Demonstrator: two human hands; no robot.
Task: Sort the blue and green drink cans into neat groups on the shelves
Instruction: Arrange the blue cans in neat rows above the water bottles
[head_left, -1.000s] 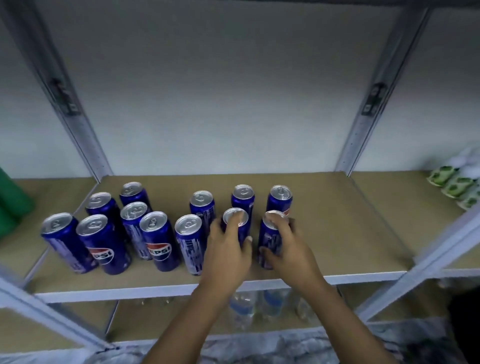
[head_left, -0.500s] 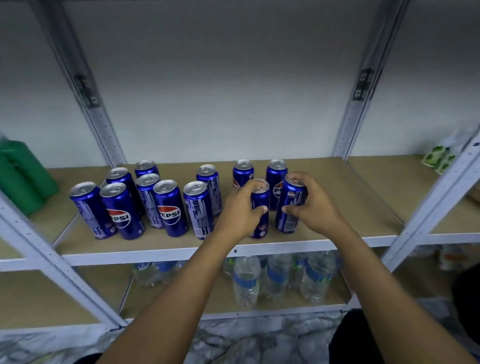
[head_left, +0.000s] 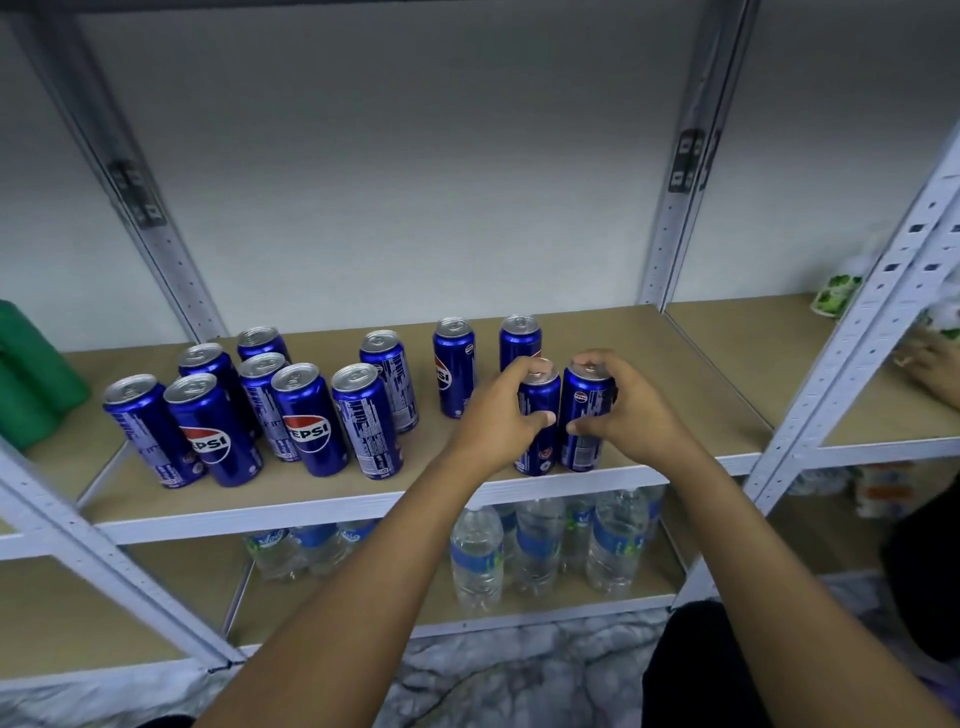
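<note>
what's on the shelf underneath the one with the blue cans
Clear water bottles with blue labels stand on the lower shelf, in two clusters. The upper shelf's front edge and the person's forearms cover part of them, so a full count isn't possible.

On the shelf board (head_left: 675, 374), two Pepsi cans (head_left: 584, 421) stand touching at its front edge, two more just behind them, and a cluster of eight (head_left: 260, 410) to their left.
</note>
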